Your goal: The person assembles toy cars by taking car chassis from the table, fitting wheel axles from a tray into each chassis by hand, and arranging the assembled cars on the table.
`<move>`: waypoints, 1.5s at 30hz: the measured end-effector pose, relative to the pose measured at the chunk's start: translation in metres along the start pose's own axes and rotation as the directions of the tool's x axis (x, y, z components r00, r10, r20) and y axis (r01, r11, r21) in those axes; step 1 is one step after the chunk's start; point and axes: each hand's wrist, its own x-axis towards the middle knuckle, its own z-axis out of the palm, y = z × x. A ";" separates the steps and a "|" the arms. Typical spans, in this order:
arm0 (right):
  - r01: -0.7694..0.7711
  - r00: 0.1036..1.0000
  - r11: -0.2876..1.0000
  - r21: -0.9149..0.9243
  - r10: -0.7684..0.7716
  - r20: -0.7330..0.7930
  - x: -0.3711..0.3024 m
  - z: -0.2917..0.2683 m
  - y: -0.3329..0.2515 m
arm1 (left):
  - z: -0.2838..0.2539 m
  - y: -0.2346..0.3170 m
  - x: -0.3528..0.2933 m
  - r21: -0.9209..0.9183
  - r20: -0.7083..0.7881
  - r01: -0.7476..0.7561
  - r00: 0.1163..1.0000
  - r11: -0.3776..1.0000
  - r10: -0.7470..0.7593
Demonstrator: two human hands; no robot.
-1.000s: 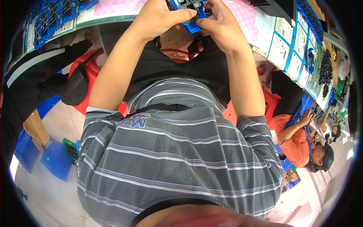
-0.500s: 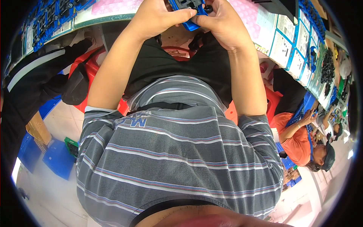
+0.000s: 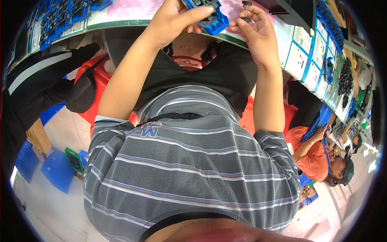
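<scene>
The left hand (image 3: 171,25) grips a blue toy car body (image 3: 216,24) at the near edge of the worktop (image 3: 121,21). To its right, the right hand (image 3: 260,34) pinches a wheeled axle (image 3: 246,11); a loose fingertip hold could let it drop and roll off.
</scene>
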 end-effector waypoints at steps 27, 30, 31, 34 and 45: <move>0.766 0.529 0.391 -0.511 -0.835 0.155 -0.006 0.075 -0.021 | 0.017 -0.010 0.000 -0.212 -0.206 -0.118 0.976 0.970 0.074; 0.328 0.877 0.514 -0.793 -0.478 0.053 -0.023 0.088 -0.047 | -0.002 -0.025 0.003 -0.138 -0.127 -0.120 0.987 0.983 0.103; 0.379 0.855 0.446 -0.811 -0.504 0.123 -0.024 0.084 -0.044 | 0.005 -0.021 0.003 -0.154 -0.121 -0.119 0.988 0.981 0.100; 0.457 0.815 0.429 -0.780 -0.553 0.174 -0.026 0.060 -0.048 | 0.003 -0.014 0.002 -0.132 -0.038 -0.113 0.993 0.985 0.108; 0.279 0.949 0.309 -0.909 -0.237 0.210 0.128 0.003 -0.136 | -0.004 -0.010 0.001 -0.309 -0.001 -0.080 0.996 0.948 0.084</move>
